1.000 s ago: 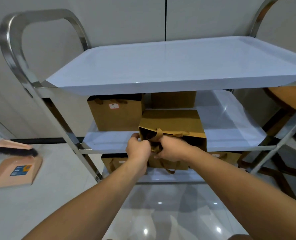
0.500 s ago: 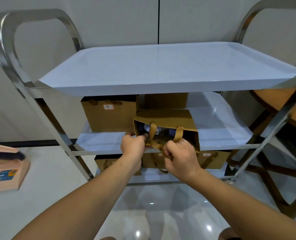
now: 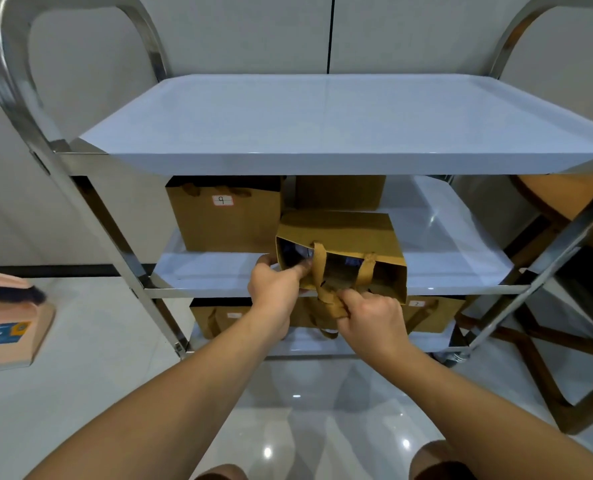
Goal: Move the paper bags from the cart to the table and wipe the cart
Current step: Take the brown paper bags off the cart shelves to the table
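A three-shelf steel cart (image 3: 322, 161) stands in front of me. On its middle shelf a brown paper bag (image 3: 343, 237) lies tipped on its side, its mouth facing me. My left hand (image 3: 274, 292) pinches the bag's rim at the left corner. My right hand (image 3: 371, 320) grips its ribbon handles below the opening. Behind it stand a bag labelled 9 (image 3: 225, 220) and another bag (image 3: 338, 192). More bags (image 3: 433, 313) sit on the bottom shelf, partly hidden by my hands.
A wooden table (image 3: 565, 199) with crossed legs stands to the right behind the cart's post. A pink dustpan with a brush (image 3: 7, 327) lies on the glossy floor at the left. The cart's top shelf (image 3: 322, 112) holds nothing.
The tipped bag's mouth has opened toward me and slid slightly forward on the shelf. My right hand has dropped lower, pulling the handles down and outward.
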Action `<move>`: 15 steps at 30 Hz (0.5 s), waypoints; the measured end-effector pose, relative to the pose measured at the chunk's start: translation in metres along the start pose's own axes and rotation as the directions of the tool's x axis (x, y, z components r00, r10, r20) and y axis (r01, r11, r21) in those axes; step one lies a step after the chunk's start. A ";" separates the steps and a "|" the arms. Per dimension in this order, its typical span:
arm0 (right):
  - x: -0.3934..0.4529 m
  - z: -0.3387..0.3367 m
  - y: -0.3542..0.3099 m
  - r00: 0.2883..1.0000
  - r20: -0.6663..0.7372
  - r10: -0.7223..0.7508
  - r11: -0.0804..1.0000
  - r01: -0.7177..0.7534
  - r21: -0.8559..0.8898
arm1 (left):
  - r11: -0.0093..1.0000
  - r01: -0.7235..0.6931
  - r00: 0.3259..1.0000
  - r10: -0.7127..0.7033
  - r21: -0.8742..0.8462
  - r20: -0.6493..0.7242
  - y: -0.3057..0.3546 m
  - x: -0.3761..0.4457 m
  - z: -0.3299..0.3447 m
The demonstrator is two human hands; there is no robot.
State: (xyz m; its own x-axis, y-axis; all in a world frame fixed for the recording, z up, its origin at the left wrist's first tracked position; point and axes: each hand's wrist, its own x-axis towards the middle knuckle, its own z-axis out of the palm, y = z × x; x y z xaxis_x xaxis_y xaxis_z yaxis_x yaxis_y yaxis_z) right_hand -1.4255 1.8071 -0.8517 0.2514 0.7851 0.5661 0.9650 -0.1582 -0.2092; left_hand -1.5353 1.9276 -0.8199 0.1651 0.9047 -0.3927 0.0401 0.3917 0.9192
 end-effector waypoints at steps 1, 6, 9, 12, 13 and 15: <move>-0.005 0.001 0.003 0.999 -0.032 -0.033 0.999 0.034 0.036 | 1.000 0.006 1.000 -0.006 0.000 -0.017 -0.001 0.002 0.000; -0.019 -0.019 -0.002 0.998 -0.001 -0.063 0.996 0.063 0.067 | 0.995 0.041 0.995 -0.032 0.092 -0.092 0.007 -0.007 0.003; -0.013 -0.052 -0.017 0.992 0.035 -0.118 0.980 0.111 0.163 | 0.969 0.063 0.996 -0.045 0.240 -0.083 0.026 -0.035 0.000; 0.019 -0.097 -0.032 0.989 0.086 -0.117 0.979 0.101 0.175 | 0.922 0.089 0.995 -0.070 0.376 -0.066 0.070 -0.066 -0.001; 0.035 -0.114 -0.035 0.993 0.089 -0.079 0.982 0.062 0.178 | 0.898 0.088 0.996 -0.067 0.432 -0.063 0.087 -0.075 0.000; 0.070 -0.155 -0.040 0.995 0.099 0.018 0.985 -0.035 0.170 | 0.833 0.108 0.994 -0.090 0.542 -0.060 0.118 -0.091 0.002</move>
State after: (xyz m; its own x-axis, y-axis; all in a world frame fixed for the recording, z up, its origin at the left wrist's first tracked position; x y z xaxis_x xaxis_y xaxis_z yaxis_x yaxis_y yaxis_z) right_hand -1.4348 1.7761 -0.6800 0.2603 0.8375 0.4805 0.9289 -0.0815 -0.3613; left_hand -1.5432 1.8910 -0.6756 0.1016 0.8742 -0.4748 0.5853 0.3334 0.7391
